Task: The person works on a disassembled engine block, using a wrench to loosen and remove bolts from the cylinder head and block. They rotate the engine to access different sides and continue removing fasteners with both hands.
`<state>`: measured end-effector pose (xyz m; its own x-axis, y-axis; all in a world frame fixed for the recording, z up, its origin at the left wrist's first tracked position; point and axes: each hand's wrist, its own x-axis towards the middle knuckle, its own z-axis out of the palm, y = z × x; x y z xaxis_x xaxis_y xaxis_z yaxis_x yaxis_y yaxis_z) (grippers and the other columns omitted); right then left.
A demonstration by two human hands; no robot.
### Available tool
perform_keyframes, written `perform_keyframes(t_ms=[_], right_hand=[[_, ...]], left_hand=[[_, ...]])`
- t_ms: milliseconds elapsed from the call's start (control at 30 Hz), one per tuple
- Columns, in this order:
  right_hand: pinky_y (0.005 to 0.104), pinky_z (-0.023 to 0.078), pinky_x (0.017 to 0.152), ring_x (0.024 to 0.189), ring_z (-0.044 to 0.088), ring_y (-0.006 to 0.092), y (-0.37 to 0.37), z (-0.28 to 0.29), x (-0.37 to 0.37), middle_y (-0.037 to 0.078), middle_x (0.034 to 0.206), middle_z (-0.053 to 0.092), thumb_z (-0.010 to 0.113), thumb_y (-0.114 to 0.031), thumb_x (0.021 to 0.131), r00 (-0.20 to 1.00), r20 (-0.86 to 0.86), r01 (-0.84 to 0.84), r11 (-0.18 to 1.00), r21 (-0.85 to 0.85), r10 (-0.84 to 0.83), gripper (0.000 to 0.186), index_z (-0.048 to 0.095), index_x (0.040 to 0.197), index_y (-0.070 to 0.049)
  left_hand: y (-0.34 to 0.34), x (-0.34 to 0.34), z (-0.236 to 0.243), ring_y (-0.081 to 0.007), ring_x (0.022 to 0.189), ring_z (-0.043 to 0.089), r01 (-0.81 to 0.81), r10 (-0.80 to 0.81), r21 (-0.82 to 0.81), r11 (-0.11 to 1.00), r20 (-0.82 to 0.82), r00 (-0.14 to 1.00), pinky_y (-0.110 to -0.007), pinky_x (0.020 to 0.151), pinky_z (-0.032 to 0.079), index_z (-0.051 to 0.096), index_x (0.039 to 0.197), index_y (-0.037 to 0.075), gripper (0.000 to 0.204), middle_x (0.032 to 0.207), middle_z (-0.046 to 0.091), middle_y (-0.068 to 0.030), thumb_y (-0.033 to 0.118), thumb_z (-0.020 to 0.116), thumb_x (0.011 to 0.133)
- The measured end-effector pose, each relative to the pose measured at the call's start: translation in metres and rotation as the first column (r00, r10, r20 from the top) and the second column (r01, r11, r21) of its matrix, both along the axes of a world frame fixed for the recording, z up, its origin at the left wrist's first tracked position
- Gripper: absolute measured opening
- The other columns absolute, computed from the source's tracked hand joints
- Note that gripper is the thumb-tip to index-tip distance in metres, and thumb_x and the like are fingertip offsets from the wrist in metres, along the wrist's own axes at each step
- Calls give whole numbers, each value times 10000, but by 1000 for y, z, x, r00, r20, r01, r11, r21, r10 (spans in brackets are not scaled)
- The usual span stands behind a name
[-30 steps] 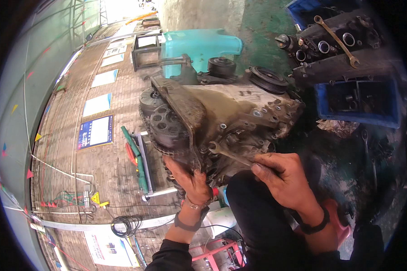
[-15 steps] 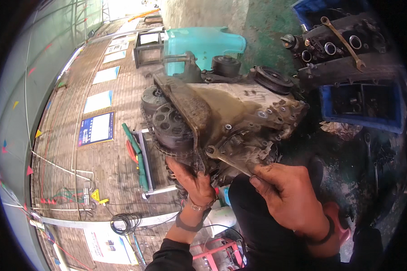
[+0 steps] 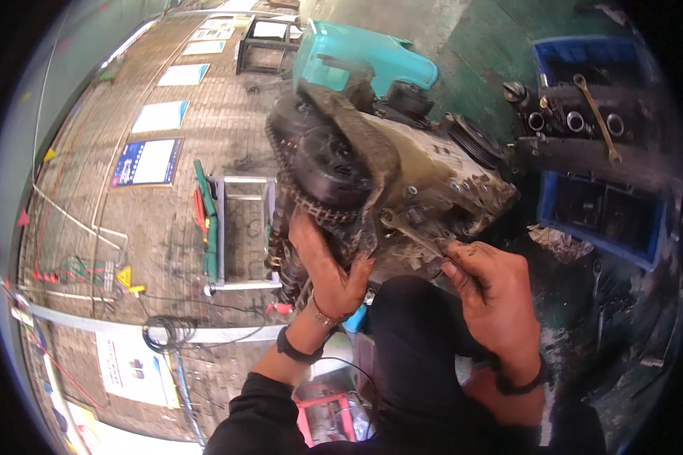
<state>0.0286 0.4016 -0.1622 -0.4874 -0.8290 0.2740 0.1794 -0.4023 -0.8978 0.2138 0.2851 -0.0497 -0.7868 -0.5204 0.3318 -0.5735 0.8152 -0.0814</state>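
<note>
A grimy engine block (image 3: 421, 159) is tilted in front of me, with a dark sprocket (image 3: 330, 171) and a timing chain (image 3: 322, 214) at its left end. My left hand (image 3: 328, 282) wraps round the lower rim of the engine's end plate, just under the chain; its fingertips are partly hidden behind the metal. In my right hand (image 3: 501, 292) a combination wrench (image 3: 416, 235) is pinched by its near end. The wrench's other end rests against the engine's lower side, close to the plate; whether it sits on a bolt I cannot tell. A ribbed pulley (image 3: 472, 140) stands at the engine's far right.
Another wrench (image 3: 598, 121) lies across a dark engine part (image 3: 645, 152) at the right, between two blue crates (image 3: 603, 248). A turquoise bin (image 3: 372, 57) is beyond the engine. Left of it stand a metal frame (image 3: 243, 287) and green rods (image 3: 211, 243); a pink frame (image 3: 305, 425) is below.
My view has shifted, so the engine and both hands appear elsewhere in the picture. The left hand keeps its hold on the plate's rim, and the right hand still holds the wrench against the engine.
</note>
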Motion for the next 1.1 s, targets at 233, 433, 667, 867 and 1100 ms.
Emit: perform_keyframes(t_ms=[233, 433, 667, 867, 1100], right_hand=[[320, 468, 571, 647, 619, 327, 0, 8, 10, 185, 788, 621, 656, 64, 796, 985, -131, 127, 986, 112, -112, 142, 639, 937, 48], [390, 455, 490, 582, 602, 319, -8, -1, 18, 124, 721, 605, 680, -64, 794, 953, -213, 219, 976, 2, -213, 155, 648, 942, -30], [377, 451, 470, 552, 593, 297, -11, -5, 18, 115, 689, 590, 678, -72, 796, 926, -284, 246, 968, -50, -250, 156, 630, 938, -29], [370, 433, 476, 541, 569, 296, -10, -6, 16, 126, 675, 574, 670, -7, 777, 920, -318, 225, 973, -55, -230, 150, 626, 919, 5], [362, 431, 487, 554, 571, 288, -10, -6, 16, 124, 685, 580, 665, 25, 756, 918, -341, 203, 978, -41, -204, 174, 618, 923, 21]], left_hand=[[5, -5, 3, -445, 1275, 296, -75, 85, -107, 991, 99, 991, -492, 1089, 191, 168, 1413, -140, 986, 1399, 284, -315, 527, 583, 817], [5, -12, 1, -486, 1250, 312, -91, 101, -144, 985, 63, 993, -556, 1057, 200, 228, 1385, -130, 1097, 1366, 323, -327, 634, 658, 724], [5, -17, -5, -485, 1204, 338, -125, 136, -220, 967, 37, 990, -562, 1036, 230, 243, 1369, -121, 1189, 1323, 349, -315, 710, 687, 643], [8, -20, -6, -484, 1173, 352, -192, 189, -99, 976, -40, 981, -569, 1019, 243, 247, 1360, -111, 1190, 1292, 361, -311, 690, 724, 621], [10, -23, -7, -458, 1172, 359, -183, 177, -59, 981, -91, 980, -553, 1009, 256, 252, 1360, -101, 1167, 1278, 372, -292, 645, 757, 619]])
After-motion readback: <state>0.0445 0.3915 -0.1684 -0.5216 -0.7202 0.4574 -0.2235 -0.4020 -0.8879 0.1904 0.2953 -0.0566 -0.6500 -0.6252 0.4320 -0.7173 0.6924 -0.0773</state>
